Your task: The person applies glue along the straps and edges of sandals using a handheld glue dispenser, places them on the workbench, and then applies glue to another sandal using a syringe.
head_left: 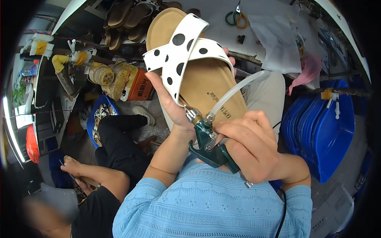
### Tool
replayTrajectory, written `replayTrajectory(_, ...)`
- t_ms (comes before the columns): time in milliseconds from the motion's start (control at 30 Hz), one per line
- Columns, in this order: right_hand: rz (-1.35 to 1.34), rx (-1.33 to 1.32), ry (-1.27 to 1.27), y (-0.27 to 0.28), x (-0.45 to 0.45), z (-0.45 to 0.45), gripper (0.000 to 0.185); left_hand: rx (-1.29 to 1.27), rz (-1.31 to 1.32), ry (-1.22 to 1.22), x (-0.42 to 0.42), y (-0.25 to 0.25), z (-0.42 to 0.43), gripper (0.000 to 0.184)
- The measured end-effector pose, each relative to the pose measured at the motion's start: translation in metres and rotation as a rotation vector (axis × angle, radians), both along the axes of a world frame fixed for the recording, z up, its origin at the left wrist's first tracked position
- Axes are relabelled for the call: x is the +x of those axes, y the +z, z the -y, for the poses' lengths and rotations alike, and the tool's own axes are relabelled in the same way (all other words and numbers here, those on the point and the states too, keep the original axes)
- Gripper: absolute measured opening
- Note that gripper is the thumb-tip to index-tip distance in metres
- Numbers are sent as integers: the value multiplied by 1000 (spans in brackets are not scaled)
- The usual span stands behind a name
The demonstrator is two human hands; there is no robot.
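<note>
1. Here is the left hand [170, 97], clasping the polka-dot sandal [214, 85] around its middle; the thumb lies along the near strap edge, with fingertips peeking out past the far side.
2. The sandal sits aloft in front of the blue knit top [214, 194], toe end toward the workbench [190, 27]; white crossed straps with black dots, tan footbed, dark lettering by the heel.
3. Over to the right hand [254, 146], and it's wrapped firmly around a green spray gun [208, 144]; the metal nozzle [193, 115] points at the lower strap edge, right beside the left wrist; whether it touches, I cannot tell.
4. A translucent tube [238, 91] rises from the gun, crossing in front of the footbed.
5. Out wide, scissors [237, 12] lie on the workbench; stacked blue trays [317, 131] stand at picture right; at picture left, a co-worker in black [97, 214] sits near a blue bin [92, 119].
</note>
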State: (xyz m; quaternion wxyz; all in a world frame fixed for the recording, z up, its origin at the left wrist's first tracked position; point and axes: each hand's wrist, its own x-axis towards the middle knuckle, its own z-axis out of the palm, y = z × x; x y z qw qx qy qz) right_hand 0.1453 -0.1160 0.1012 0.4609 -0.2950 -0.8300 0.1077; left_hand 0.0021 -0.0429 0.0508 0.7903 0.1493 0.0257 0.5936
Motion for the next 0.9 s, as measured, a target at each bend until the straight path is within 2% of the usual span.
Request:
replayTrajectory(133,10,-50,5,6,-1,0,47,-35,-26,17,1,8,4,106)
replayTrajectory(267,-15,-77,22,9,0,-4,46,-29,-50,19,2,11,5,106)
replayTrajectory(467,-40,-84,20,8,3,-3,29,-20,-111,42,3,10,4,106)
replayTrajectory(633,-38,-58,-7,7,7,-1,25,87,-54,-13,-2,-5,-1,105)
replayTrajectory(900,-16,-88,-5,14,15,4,26,11,-214,58,2,-5,1,107)
